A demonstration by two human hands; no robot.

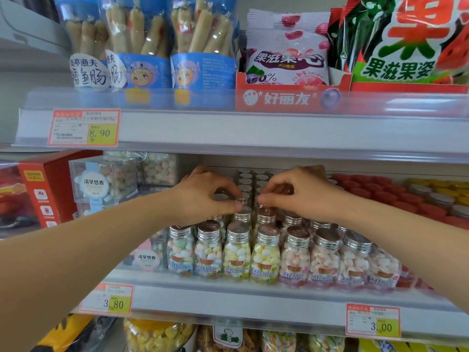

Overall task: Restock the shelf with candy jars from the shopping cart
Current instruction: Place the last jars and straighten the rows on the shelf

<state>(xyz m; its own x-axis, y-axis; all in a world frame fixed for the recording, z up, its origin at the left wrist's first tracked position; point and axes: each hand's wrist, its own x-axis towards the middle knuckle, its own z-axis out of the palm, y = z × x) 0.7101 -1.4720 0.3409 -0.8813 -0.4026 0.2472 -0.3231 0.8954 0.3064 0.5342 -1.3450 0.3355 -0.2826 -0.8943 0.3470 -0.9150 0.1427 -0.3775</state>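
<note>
Left hand pinches one candy jar by its cap, right hand the neighbour jar beside it

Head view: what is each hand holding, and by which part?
Left hand pinches a candy jar by its silver cap; right hand pinches the next jar the same way.

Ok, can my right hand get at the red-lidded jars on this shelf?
Probably yes: the red-lidded jars sit just right of the right hand, lids uncovered, nothing between, though it now pinches a silver-lidded jar.
</note>
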